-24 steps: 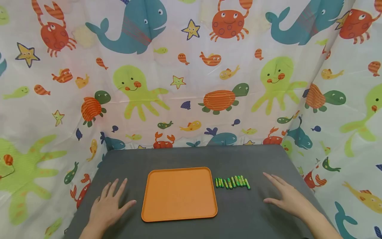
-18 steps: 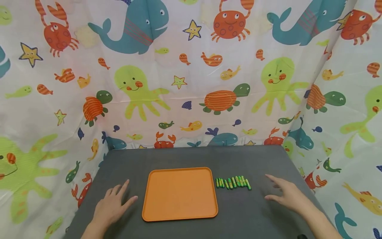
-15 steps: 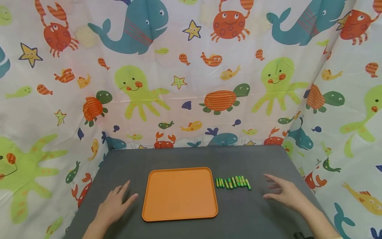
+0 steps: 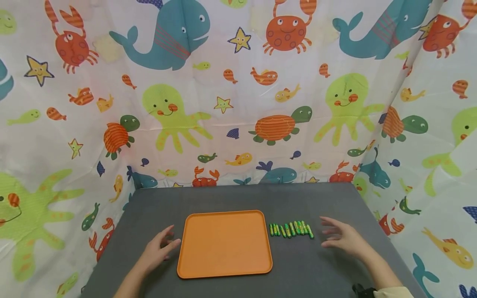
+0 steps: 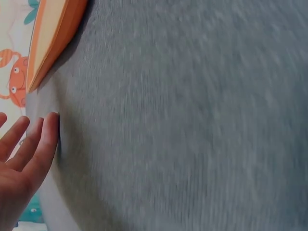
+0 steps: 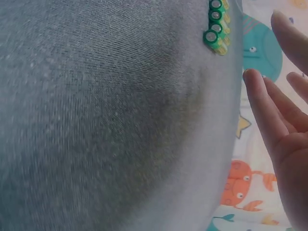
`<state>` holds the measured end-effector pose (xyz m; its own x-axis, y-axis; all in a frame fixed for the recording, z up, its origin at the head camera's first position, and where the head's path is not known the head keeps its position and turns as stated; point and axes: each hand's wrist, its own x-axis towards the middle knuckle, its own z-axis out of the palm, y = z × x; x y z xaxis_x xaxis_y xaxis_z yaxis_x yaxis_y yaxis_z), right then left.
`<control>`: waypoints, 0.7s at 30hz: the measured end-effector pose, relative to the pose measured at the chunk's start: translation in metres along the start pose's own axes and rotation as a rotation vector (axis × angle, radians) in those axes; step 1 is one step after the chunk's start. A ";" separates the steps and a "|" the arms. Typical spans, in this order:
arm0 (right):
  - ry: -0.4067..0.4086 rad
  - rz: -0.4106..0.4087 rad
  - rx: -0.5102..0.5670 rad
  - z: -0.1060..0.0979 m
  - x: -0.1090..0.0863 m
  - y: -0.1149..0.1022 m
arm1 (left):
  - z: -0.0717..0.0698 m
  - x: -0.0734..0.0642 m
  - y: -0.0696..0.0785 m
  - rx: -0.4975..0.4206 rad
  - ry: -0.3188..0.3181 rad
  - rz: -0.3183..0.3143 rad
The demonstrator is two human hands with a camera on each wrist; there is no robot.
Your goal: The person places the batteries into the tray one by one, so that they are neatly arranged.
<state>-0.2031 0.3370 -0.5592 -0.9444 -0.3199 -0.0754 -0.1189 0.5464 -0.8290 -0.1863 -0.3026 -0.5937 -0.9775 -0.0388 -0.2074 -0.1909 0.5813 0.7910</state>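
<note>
An orange rectangular tray (image 4: 225,244) lies on the grey table, with nothing on it. To its right, several green batteries (image 4: 287,231) lie side by side in an uneven row. My left hand (image 4: 155,251) hovers at the tray's left edge, thumb toward the rim and fingers loosely bent, holding nothing. In the left wrist view its fingers (image 5: 47,139) point toward the tray's corner. Right of the batteries, my right hand (image 4: 344,236) is held over the table, fingers relaxed and apart, with nothing in it. The right wrist view shows the batteries' round metal ends (image 6: 211,37) beyond the fingertips.
A white curtain (image 4: 231,120) printed with sea animals hangs behind the grey table (image 4: 231,198) and along both sides. Near my right wrist, a black object (image 4: 363,291) shows at the bottom edge, beside a pale sleeve cuff (image 4: 393,292).
My left hand has moved right, closer to the tray, and its spread fingers have bent loosely. My right hand has shifted slightly left toward the batteries. Tray and batteries stay in place.
</note>
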 end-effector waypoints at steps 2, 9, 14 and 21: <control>-0.007 0.013 0.006 0.002 0.003 0.003 | 0.004 0.002 0.000 -0.016 -0.008 0.000; -0.038 -0.006 0.005 0.005 0.016 0.017 | 0.008 0.006 0.003 -0.091 -0.037 0.031; -0.048 -0.002 0.002 0.010 0.024 0.025 | 0.012 0.012 0.001 -0.033 -0.057 0.080; -0.027 0.004 -0.101 0.018 0.030 0.033 | 0.016 0.014 -0.002 0.045 -0.072 0.125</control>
<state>-0.2303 0.3315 -0.5988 -0.9365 -0.3378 -0.0944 -0.1472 0.6228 -0.7684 -0.1977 -0.2916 -0.6073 -0.9840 0.0939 -0.1514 -0.0625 0.6136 0.7871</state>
